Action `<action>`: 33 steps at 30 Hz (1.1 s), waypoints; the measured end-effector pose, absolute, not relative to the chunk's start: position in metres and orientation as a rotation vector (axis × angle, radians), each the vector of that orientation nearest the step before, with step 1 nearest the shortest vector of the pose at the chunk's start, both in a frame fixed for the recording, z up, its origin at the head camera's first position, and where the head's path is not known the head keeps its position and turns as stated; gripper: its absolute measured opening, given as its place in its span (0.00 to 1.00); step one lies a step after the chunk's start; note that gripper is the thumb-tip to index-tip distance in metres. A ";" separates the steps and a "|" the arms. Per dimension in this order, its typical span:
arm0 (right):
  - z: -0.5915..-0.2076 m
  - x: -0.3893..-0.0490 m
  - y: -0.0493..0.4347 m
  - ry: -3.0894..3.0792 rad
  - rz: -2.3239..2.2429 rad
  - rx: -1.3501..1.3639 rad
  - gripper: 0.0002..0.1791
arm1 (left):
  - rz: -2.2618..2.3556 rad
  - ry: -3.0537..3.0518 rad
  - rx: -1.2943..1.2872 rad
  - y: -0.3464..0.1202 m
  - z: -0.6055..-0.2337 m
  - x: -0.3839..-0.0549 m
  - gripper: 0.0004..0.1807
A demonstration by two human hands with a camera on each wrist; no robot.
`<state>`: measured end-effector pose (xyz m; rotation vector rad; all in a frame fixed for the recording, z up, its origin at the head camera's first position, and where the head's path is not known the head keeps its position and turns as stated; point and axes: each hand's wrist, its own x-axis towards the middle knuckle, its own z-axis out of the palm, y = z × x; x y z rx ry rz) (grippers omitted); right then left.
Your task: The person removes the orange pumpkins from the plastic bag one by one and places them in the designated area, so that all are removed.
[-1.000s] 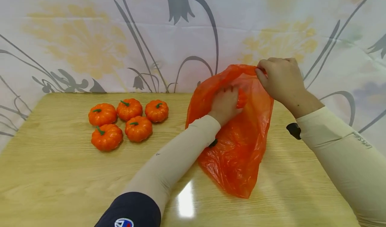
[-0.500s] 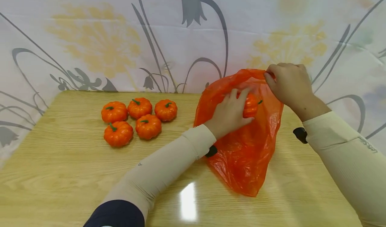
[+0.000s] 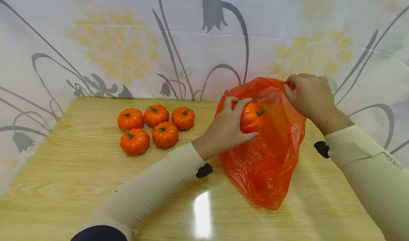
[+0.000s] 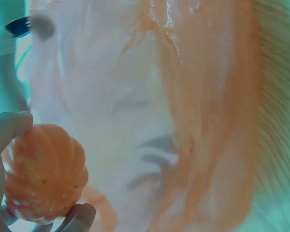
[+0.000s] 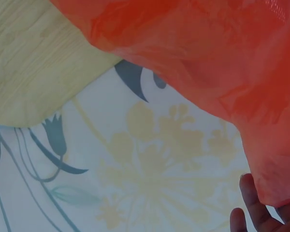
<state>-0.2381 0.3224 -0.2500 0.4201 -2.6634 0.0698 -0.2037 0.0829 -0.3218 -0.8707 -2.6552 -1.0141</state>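
Note:
My left hand [image 3: 225,125] grips a small orange pumpkin [image 3: 250,118] with a green stem, thumb below and fingers above. The pumpkin is at the mouth of a thin orange plastic bag [image 3: 268,170], in front of its inner wall. In the left wrist view the thumb and fingertips curl round the pumpkin [image 4: 48,174]. My right hand [image 3: 310,95] pinches the bag's upper right rim and holds it up. The right wrist view shows the bag [image 5: 193,53] hanging from the fingers [image 5: 251,195] at the lower right corner.
Several more orange pumpkins [image 3: 164,134] sit grouped on the wooden table [image 3: 80,170], left of the bag. A floral cloth [image 3: 127,49] hangs behind the table's back edge. A light reflection [image 3: 202,212] shines on the tabletop near the front.
My left hand has drawn back to the left and toward me out of the bag's interior, bringing the pumpkin with it. My right hand keeps its hold on the rim. The head view has shifted left.

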 end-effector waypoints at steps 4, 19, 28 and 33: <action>-0.255 -0.236 0.321 -2.689 0.083 0.415 0.14 | -1.082 -2.653 -0.816 0.056 -0.320 -0.195 0.49; -0.267 -0.229 0.326 -2.716 0.143 0.397 0.14 | -1.127 -2.573 -0.588 -0.047 -0.330 -0.174 0.47; -0.277 -0.225 0.325 -2.777 0.149 0.356 0.14 | -1.180 -2.604 -0.398 -0.110 -0.344 -0.162 0.48; -0.280 -0.223 0.325 -2.782 0.159 0.336 0.14 | -1.212 -2.626 -0.245 -0.144 -0.351 -0.158 0.47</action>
